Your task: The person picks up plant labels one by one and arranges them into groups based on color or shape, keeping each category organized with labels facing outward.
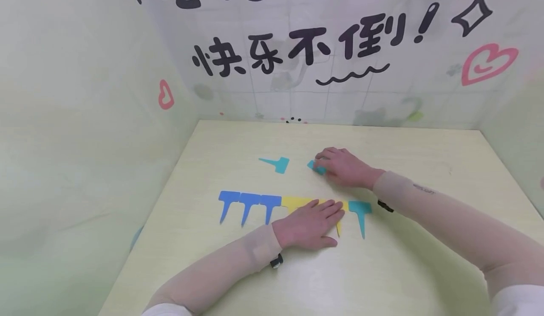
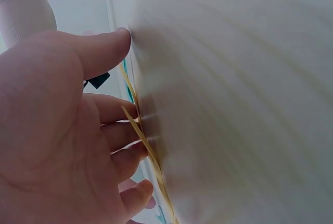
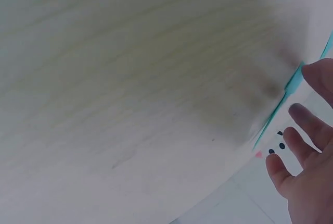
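Observation:
A row of T-shaped plant labels lies across the table. Blue labels (image 1: 250,199) are at the left, yellow labels (image 1: 293,202) in the middle and a teal label (image 1: 361,208) at the right end. My left hand (image 1: 309,224) rests flat over the yellow labels with its fingers extended, covering most of them. Behind the row, my right hand (image 1: 346,167) is over another teal label (image 1: 312,166) and partly hides it. In the right wrist view its thumb (image 3: 320,75) is at that label's head (image 3: 295,79), fingers spread apart.
One more teal label (image 1: 280,164) lies loose behind the row, left of my right hand. The pale wooden table (image 1: 229,141) meets a printed wall covering (image 1: 238,103) at its back edge, with a pale hanging sheet (image 1: 85,141) along the left side.

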`<move>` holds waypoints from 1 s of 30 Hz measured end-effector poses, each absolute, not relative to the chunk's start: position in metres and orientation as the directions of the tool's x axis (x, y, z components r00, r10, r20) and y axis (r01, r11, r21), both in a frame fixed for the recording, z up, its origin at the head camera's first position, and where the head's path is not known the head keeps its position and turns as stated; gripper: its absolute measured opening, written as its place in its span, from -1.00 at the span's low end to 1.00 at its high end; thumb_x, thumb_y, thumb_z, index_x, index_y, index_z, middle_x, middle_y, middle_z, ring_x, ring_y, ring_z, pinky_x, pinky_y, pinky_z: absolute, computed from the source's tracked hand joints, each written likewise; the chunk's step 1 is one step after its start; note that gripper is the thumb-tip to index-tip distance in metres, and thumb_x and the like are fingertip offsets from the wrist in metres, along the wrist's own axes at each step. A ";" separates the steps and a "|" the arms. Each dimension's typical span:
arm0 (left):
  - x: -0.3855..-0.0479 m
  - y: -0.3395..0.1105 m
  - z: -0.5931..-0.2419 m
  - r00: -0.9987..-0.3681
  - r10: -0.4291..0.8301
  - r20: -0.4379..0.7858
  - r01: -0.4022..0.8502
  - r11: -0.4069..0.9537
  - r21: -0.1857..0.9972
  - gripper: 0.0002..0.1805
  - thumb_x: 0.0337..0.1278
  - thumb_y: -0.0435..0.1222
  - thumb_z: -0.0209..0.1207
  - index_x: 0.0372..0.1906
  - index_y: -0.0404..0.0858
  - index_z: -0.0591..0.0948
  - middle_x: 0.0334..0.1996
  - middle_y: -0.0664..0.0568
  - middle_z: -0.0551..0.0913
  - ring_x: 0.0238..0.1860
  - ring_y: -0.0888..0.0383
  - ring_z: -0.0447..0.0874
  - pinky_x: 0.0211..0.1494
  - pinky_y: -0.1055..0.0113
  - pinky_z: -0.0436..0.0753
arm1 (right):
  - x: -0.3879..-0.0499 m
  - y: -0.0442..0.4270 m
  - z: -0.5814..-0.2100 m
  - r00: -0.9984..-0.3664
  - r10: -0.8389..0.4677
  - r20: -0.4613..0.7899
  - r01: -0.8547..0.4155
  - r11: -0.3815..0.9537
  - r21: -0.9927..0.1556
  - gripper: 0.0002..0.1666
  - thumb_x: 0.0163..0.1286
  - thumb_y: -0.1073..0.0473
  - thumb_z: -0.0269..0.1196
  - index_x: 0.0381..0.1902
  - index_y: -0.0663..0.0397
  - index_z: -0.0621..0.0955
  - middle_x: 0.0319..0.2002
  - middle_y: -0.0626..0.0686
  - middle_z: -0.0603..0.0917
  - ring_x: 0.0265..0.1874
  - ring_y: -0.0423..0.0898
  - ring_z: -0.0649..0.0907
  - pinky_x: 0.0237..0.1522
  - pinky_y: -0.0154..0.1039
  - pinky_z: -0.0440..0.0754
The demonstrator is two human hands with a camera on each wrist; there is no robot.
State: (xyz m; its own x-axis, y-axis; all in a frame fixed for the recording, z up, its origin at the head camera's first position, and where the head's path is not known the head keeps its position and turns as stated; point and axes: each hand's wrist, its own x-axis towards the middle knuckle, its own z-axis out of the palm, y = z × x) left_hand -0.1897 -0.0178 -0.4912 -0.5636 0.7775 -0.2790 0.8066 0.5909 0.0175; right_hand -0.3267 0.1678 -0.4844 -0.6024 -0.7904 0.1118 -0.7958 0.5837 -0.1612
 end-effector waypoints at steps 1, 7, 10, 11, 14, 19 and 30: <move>-0.189 -0.018 -0.491 -0.562 0.779 -0.278 0.807 0.590 0.022 -0.13 0.45 0.27 -0.15 0.63 -0.09 -0.01 0.63 0.10 -0.10 0.60 0.14 -0.19 0.59 0.13 0.00 | -0.327 0.167 -0.486 -0.609 -0.787 0.103 -0.791 0.591 -0.157 -0.64 0.42 0.26 0.27 0.13 -0.11 0.67 0.18 0.09 0.59 0.24 0.14 0.46 0.15 0.23 0.48; -0.188 -0.019 -0.491 -0.557 0.787 -0.264 0.812 0.583 0.024 -0.14 0.46 0.26 -0.14 0.63 -0.11 0.02 0.62 0.07 -0.06 0.60 0.12 -0.16 0.58 0.10 0.02 | -0.319 0.165 -0.496 -0.662 -0.742 0.105 -0.749 0.653 -0.109 -0.61 0.42 0.23 0.25 0.18 -0.13 0.66 -0.04 0.03 0.60 0.01 0.07 0.54 0.15 0.19 0.45; -0.188 -0.019 -0.491 -0.561 0.785 -0.263 0.812 0.584 0.012 -0.14 0.46 0.26 -0.15 0.63 -0.10 0.02 0.62 0.07 -0.06 0.60 0.13 -0.15 0.58 0.10 0.03 | -0.313 0.163 -0.498 -0.691 -0.713 0.119 -0.722 0.685 -0.091 -0.60 0.42 0.22 0.23 0.19 -0.09 0.66 -0.17 0.00 0.56 -0.15 0.03 0.52 0.13 0.16 0.44; -0.188 -0.019 -0.491 -0.562 0.784 -0.264 0.812 0.584 0.008 -0.14 0.46 0.26 -0.15 0.63 -0.10 0.02 0.62 0.07 -0.06 0.60 0.13 -0.14 0.58 0.11 0.03 | -0.312 0.162 -0.498 -0.702 -0.702 0.119 -0.712 0.697 -0.088 -0.60 0.42 0.21 0.23 0.19 -0.08 0.66 -0.21 -0.01 0.54 -0.18 0.01 0.50 0.12 0.14 0.44; -0.188 -0.019 -0.491 -0.562 0.783 -0.266 0.812 0.584 0.002 -0.14 0.46 0.26 -0.15 0.63 -0.10 0.02 0.62 0.07 -0.06 0.60 0.12 -0.14 0.58 0.10 0.03 | -0.310 0.159 -0.498 -0.733 -0.669 0.122 -0.680 0.725 -0.108 -0.63 0.41 0.21 0.22 0.15 -0.04 0.69 -0.28 -0.03 0.53 -0.25 0.00 0.48 0.02 0.08 0.47; -0.188 -0.019 -0.490 -0.561 0.785 -0.264 0.813 0.582 0.001 -0.14 0.45 0.26 -0.14 0.63 -0.11 0.03 0.62 0.07 -0.05 0.60 0.12 -0.13 0.58 0.09 0.05 | -0.311 0.154 -0.493 -0.793 -0.605 0.073 -0.605 0.767 -0.211 -0.65 0.40 0.29 0.21 0.10 0.07 0.73 -0.34 0.01 0.59 -0.35 -0.01 0.50 -0.22 -0.07 0.53; -0.189 -0.019 -0.490 -0.557 0.787 -0.266 0.814 0.581 0.017 -0.15 0.45 0.25 -0.13 0.63 -0.10 0.03 0.62 0.09 -0.05 0.60 0.14 -0.14 0.57 0.11 0.06 | -0.323 0.170 -0.474 -0.790 -0.612 0.032 -0.570 0.715 -0.405 -0.59 0.35 0.31 0.22 0.15 0.09 0.70 -0.17 0.07 0.67 -0.18 0.05 0.54 -0.08 -0.02 0.53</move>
